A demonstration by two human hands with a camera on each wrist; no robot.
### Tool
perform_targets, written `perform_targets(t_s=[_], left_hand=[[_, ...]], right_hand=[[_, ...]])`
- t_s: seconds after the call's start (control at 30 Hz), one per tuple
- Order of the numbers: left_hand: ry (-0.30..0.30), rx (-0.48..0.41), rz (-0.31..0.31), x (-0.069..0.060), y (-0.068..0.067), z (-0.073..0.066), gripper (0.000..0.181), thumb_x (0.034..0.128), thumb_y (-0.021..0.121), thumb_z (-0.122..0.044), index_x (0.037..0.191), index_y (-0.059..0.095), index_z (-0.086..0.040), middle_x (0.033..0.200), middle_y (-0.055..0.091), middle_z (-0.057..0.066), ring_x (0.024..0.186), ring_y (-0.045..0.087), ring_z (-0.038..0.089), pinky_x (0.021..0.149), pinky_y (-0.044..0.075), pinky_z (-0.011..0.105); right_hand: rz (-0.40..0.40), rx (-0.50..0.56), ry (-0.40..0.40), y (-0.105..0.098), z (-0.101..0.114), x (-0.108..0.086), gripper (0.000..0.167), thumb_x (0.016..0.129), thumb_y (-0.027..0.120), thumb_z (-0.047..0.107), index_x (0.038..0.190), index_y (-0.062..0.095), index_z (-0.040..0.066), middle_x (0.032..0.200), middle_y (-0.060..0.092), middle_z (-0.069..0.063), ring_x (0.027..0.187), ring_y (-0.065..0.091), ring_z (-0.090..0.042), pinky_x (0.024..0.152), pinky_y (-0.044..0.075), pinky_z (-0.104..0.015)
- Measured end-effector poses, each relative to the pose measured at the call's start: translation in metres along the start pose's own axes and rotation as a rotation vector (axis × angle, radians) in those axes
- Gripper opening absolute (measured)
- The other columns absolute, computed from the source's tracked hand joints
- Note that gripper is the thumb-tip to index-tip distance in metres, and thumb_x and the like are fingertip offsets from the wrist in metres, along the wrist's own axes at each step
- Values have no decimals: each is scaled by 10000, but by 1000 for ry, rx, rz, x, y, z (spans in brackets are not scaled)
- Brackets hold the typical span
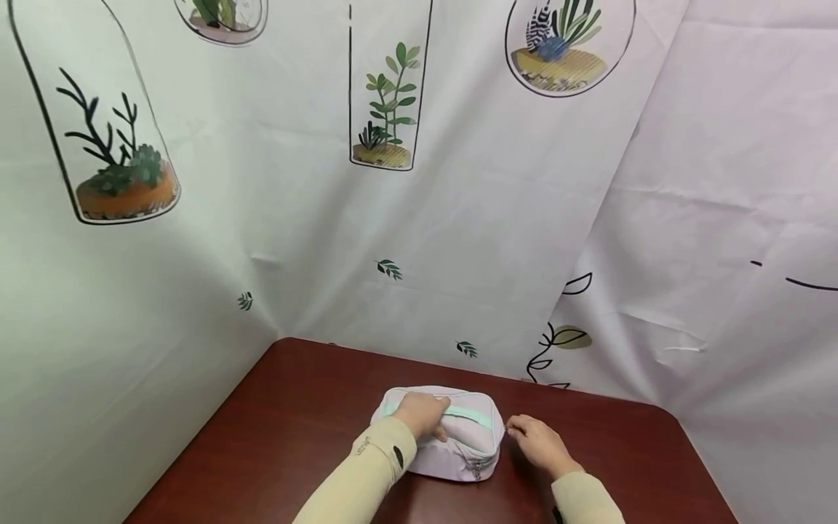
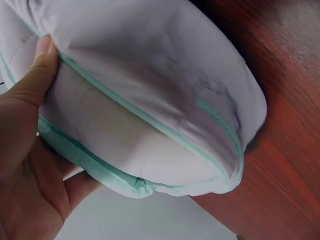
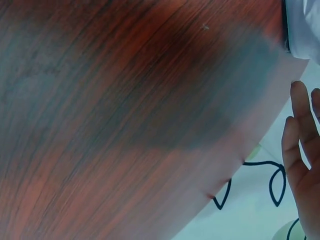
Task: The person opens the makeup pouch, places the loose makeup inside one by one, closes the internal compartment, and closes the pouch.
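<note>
A pale lilac zip pouch (image 1: 444,463) with mint-green trim sits on the table, its zipper pull hanging at the right front corner. Across its top runs a mint handle strap (image 1: 473,415). My left hand (image 1: 421,416) grips the pouch from above; in the left wrist view the thumb presses by the mint piping (image 2: 117,97) and the other fingers go behind the strap side, partly hidden. Just off the pouch's right end is my right hand (image 1: 538,441), holding nothing. Its fingers (image 3: 301,107) look loosely extended in the right wrist view, where only a corner of the pouch (image 3: 303,30) shows.
The dark red wooden table (image 1: 294,407) has rounded back corners. Behind and beside it hangs a white cloth backdrop (image 1: 314,240) printed with plants in glass jars, reaching down to the table's edges.
</note>
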State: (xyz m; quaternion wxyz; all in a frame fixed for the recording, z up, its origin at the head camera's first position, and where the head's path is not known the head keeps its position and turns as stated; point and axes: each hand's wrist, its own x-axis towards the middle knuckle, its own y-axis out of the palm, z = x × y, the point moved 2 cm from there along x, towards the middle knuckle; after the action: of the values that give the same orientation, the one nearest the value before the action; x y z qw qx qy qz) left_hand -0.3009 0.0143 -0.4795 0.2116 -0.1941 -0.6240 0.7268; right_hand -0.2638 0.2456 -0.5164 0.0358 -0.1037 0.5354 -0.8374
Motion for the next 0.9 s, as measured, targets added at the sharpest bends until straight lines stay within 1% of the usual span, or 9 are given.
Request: perform_targets(t_s=[0.13,0.2,0.33,0.43,0.57,0.63,0.77,0.83,0.9], left_hand=[[-33,-12,-5,-1,1,-2,538,628,663,-583,1001,590,-202,840,660,4,801,636,161,642,500,327],[-50,-12,-7,-1,3,-3,541,629,650,-588,1001,591,-200,826,656,8,786,636,169,629,500,329],[-71,-15,5,-1,4,-3,592,637,629,-595,1073,595,-196,845,659,13,795,636,173,631,501,329],[-85,-46,19,-2,1,-2,639,646,643,-582,1147,592,-189,866,663,23,810,637,179,637,502,330],[-112,-90,16,-3,-1,-2,661,667,653,-565,1188,585,-165,873,662,40,813,636,187,642,500,333],[-129,-106,4,-2,-1,-2,648,676,655,-560,1170,591,-146,867,660,45,808,635,190,642,498,335],[-174,-110,-31,3,-3,-6,583,685,668,-563,1061,609,-121,853,655,39,790,634,182,614,498,332],[-201,-106,-32,5,-3,-8,555,686,671,-569,1004,607,-119,846,651,35,780,633,175,597,498,329],[-226,-104,-22,7,-4,-11,553,685,671,-575,983,606,-114,845,649,35,778,633,171,586,496,329]], right_hand=[[13,11,3,0,0,-5,70,889,589,146,831,627,140,828,538,95,730,490,-105,653,423,-361],[18,24,10,0,1,-6,62,886,593,137,834,627,143,835,543,94,734,494,-105,655,424,-362],[19,41,23,0,3,-6,69,879,598,115,836,631,157,837,554,86,740,499,-111,662,425,-366],[31,52,35,-1,4,-7,76,877,601,108,834,632,164,818,554,84,729,495,-113,653,419,-363],[42,64,29,-1,6,-10,73,876,601,108,837,634,160,802,556,80,713,489,-115,637,410,-358],[39,67,23,-1,7,-10,72,878,598,114,840,635,162,805,561,82,707,486,-109,629,407,-349],[22,78,20,-2,8,-10,62,878,603,129,842,637,167,810,565,88,698,479,-102,618,399,-338],[18,85,22,-1,8,-10,59,878,605,131,843,637,167,803,560,88,697,477,-104,619,398,-338],[16,89,27,-1,8,-11,55,876,609,131,844,637,166,793,555,90,697,479,-105,620,398,-336]])
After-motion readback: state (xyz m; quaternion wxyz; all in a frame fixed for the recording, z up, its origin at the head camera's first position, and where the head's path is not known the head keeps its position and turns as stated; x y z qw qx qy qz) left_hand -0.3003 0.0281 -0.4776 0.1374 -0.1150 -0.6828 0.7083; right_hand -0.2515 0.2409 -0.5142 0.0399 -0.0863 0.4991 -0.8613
